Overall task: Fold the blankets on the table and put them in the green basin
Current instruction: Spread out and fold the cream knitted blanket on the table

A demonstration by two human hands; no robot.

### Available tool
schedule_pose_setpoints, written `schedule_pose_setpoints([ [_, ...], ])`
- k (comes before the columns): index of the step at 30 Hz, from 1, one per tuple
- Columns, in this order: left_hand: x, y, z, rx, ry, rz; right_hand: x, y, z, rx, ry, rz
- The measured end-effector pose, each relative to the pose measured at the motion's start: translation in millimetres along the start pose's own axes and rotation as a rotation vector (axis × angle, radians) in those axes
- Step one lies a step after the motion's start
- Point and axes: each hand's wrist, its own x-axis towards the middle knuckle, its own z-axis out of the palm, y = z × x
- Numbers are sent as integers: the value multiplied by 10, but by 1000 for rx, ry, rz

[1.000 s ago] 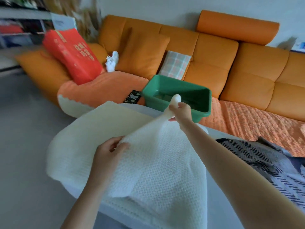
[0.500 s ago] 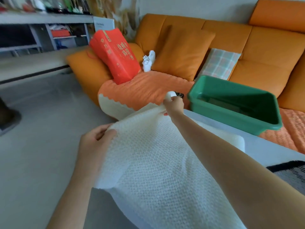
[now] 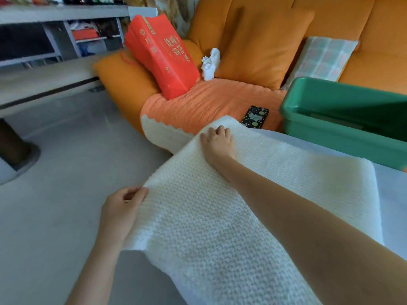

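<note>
- Lowered since earlier, white blanket (image 3: 220, 205) lies doubled on the table (image 3: 393, 201), long axis bottom to upper middle.
- Upper right, green basin (image 3: 330, 133) sits nearer the right hand (image 3: 218, 144).
- Mid-frame, right hand curls on the far corner, seemingly pinching it.
- Lower left, left hand (image 3: 120, 213) pinches the near-left edge.

Table (image 3: 392, 194): white blanket (image 3: 220, 216), green basin (image 3: 330, 130).

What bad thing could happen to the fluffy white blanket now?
1. The white blanket seems to hang past the table's left side, above the floor. If the left hand lets go of its corner, it might slide down.
2. The right hand grips the far corner close to the phone on the sofa; a sweep could cover or nudge it.
3. If the corners don't line up, the fold may sit lumpy in the green basin.
</note>
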Motion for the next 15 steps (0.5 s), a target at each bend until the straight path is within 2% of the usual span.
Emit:
schedule_pose_setpoints([
  [4, 20, 34, 54, 50, 21, 74, -27, 0, -81, -49, -77, -19],
  [8, 16, 93, 107, 204, 39, 143, -120, 58, -243, 111, -196, -58],
  [10, 3, 151, 88, 280, 90, 182, -274, 152, -375, 199, -161, -53],
  [12, -93, 289, 62, 370, 158, 269, -529, 325, -535, 178, -66, -33],
  [14, -372, 488, 142, 363, 130, 400, -854, 637, -756, 66, 4, 37],
  [15, -567, 566, 227, 323, 64, 469, -984, 812, -856, 7, 14, 85],
])
